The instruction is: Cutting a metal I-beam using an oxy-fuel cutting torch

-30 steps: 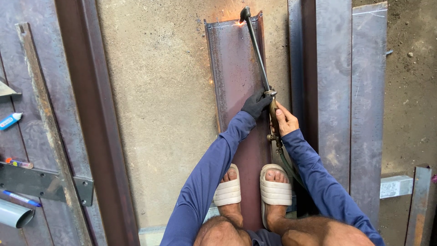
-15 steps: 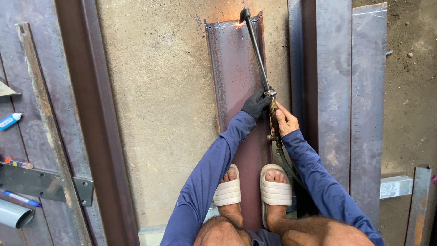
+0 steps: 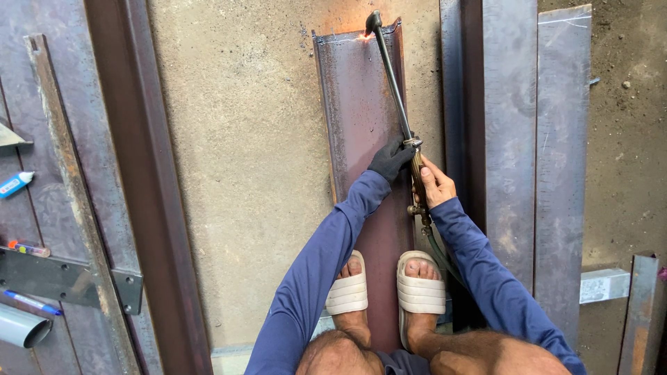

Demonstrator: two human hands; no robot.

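A long cutting torch (image 3: 390,76) reaches away from me over a rusty steel channel (image 3: 361,125) lying on the concrete floor. Its tip sits at the channel's far end, where a small bright flame and sparks show. My left hand (image 3: 389,161), in a black glove, grips the torch tube near the brass body. My right hand (image 3: 434,184), bare, is shut on the torch handle just behind it. Both my feet in white sandals (image 3: 419,293) stand on the channel's near end.
Flat steel plates (image 3: 563,160) and a dark beam lie to the right. A long brown steel beam (image 3: 139,180) and rusty bars lie to the left, with markers (image 3: 15,184) and a grey pipe end (image 3: 21,326). Green hose runs by my right foot.
The flame at the torch tip has shifted a little along the channel's far edge. My hands and feet have hardly moved.
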